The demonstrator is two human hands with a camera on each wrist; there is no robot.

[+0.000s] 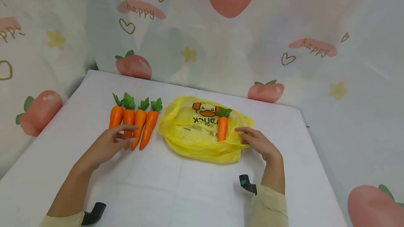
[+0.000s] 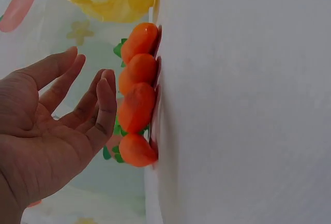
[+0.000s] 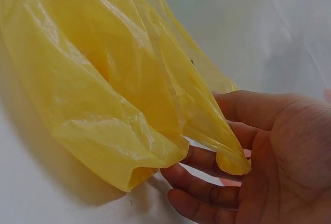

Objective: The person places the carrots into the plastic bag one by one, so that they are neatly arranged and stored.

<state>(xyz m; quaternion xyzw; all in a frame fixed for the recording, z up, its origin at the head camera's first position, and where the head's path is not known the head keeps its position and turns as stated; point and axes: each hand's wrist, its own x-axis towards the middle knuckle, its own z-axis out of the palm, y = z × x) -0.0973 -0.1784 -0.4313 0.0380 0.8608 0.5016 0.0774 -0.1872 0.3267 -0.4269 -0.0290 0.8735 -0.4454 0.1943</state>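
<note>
Several orange carrots [image 1: 150, 122] with green leafy tops lie side by side on the left of the table. My left hand [image 1: 110, 143] hovers at their lower ends, overlapping some of them in the head view. In the left wrist view its fingers [image 2: 106, 102] are loosely bent with nothing between them, beside the carrot tips. A yellow plastic bag [image 1: 172, 130] with a duck print lies spread with its mouth toward me. One carrot [image 1: 222, 128] rests at the bag, leaves pointing away. My right hand [image 1: 260, 143] holds the bag's right edge, a fold between thumb and fingers.
A white cloth covers the table [image 1: 151, 185]. Behind and beside it hangs a pale curtain [image 1: 221, 55] printed with strawberries, hearts and flowers. Black devices [image 1: 94, 214] are strapped at both sleeves.
</note>
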